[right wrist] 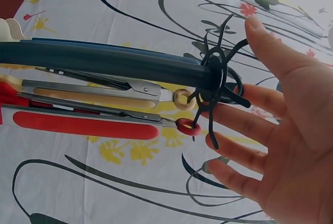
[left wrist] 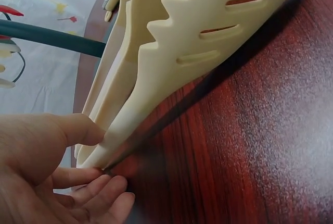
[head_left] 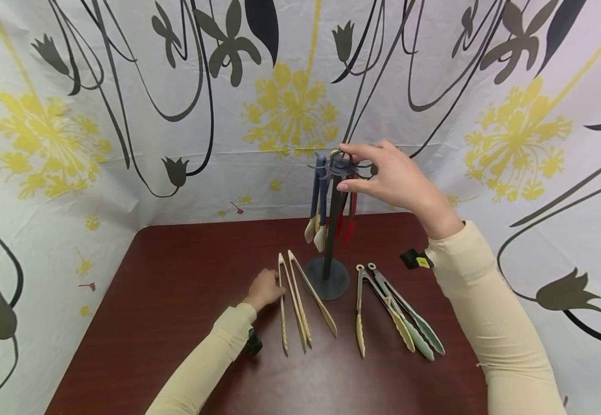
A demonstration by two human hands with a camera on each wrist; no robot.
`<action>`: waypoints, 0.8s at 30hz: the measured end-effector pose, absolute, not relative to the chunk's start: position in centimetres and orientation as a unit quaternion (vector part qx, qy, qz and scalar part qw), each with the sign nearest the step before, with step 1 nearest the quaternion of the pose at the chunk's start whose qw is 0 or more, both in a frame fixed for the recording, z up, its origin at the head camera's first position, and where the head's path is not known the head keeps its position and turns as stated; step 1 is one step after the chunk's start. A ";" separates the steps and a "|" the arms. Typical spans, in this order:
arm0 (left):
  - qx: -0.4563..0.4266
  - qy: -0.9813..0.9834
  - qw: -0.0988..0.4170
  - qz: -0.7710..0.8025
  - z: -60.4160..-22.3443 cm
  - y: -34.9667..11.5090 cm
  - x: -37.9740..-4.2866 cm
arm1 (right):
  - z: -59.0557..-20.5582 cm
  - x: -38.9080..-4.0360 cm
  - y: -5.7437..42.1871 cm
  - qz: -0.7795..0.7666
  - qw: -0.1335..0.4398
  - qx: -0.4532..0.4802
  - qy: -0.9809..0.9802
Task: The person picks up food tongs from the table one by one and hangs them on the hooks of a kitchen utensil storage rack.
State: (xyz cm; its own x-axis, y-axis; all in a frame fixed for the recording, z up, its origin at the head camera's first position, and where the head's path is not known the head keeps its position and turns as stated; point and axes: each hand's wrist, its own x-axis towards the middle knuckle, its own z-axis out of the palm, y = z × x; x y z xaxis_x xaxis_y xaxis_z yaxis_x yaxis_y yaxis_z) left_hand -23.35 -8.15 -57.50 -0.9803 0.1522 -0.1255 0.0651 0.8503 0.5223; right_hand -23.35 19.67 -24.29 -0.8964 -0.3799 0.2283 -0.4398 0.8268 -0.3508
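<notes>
White cloth with yellow flowers and dark leaves hangs behind a dark red worktop. On the worktop stands a dark rack with a round foot and hooks at the top. Blue tongs and red tongs hang from the hooks.

The right hand is up at the top of the rack. Its fingers are spread out and straight, and they touch the hooks. The thumb sits above the hooks. It is not squeezing anything.

The left hand is low on the worktop. It touches the end of the cream tongs, which lie flat just left of the rack's foot. In the left wrist view the thumb and fingers pinch that end lightly.

On the right of the foot lie more tongs, some cream and some green tongs, side by side and touching each other.
</notes>
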 end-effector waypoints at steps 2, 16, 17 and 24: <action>0.056 0.958 0.081 0.270 -57.6 -8.4 -23.3 | -24.4 -23.4 19.7 0.207 0.076 0.218 -0.951; 0.049 0.955 0.072 0.283 -58.0 -9.5 -23.4 | -24.6 -24.1 19.6 0.222 0.057 0.262 -0.938; 0.048 0.956 0.070 0.281 -58.0 -9.6 -23.4 | -24.7 -24.2 19.6 0.224 0.057 0.263 -0.937; 0.040 0.957 0.072 0.278 -57.8 -10.1 -23.4 | -24.8 -24.2 19.6 0.239 0.065 0.273 -0.929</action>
State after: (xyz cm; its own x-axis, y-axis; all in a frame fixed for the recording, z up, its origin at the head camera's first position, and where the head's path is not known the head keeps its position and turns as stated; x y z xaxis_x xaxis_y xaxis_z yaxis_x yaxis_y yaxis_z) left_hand -23.37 -10.07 -57.83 -0.9865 0.1165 -0.1150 0.0367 0.8421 0.5381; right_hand -24.22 19.59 -24.82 -0.8421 -0.4770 0.2517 -0.5392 0.7361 -0.4091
